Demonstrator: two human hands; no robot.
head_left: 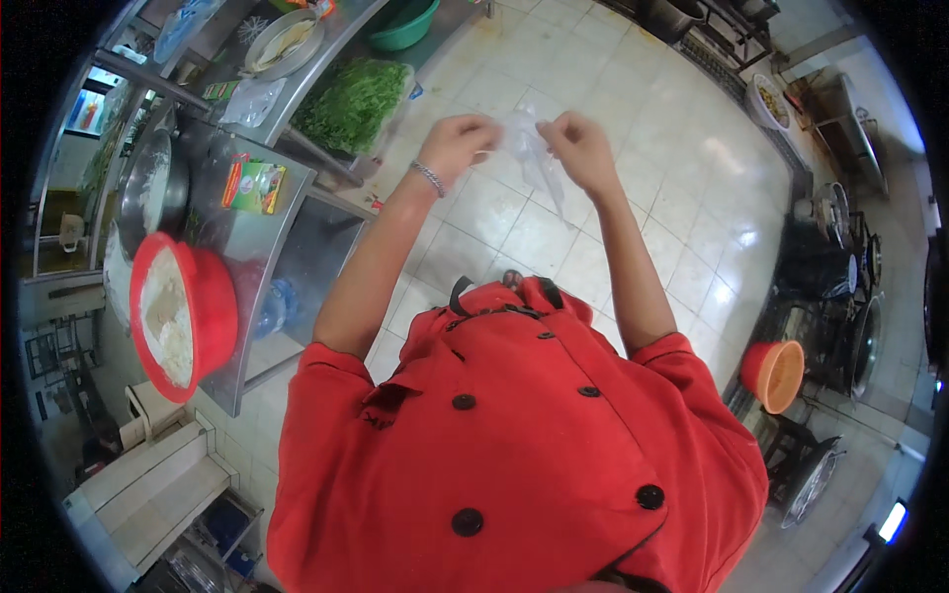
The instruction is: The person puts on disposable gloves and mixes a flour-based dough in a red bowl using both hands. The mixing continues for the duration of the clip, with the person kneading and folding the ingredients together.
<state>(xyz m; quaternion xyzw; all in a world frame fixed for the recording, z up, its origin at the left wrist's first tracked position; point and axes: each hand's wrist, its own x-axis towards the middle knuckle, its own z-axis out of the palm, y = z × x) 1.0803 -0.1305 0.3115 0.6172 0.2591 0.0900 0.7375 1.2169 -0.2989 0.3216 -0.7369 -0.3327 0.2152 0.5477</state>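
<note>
- A person in a red jacket holds a thin, clear plastic piece out in front, over a pale tiled floor.
- The plastic lies between the two hands: to the right of the left hand, to the left of the right hand.
- Its long axis runs from far to near, slanting slightly right, with a narrow tail hanging toward the wearer. It appears limp; whether it is a bag or a glove cannot be told.
- The right hand is nearer, its thumb and fingers pinched together at the far right edge of the plastic.
- The left hand, with a chain bracelet at the wrist, has its fingers curled just beside the left edge; blur hides whether they grip it.
- The hands are apart, roughly level, with the plastic filling the gap.
- At left, well apart from the plastic, a red basin of white powder sits on a steel table; leafy greens lie farther off, beyond the left forearm.
</note>
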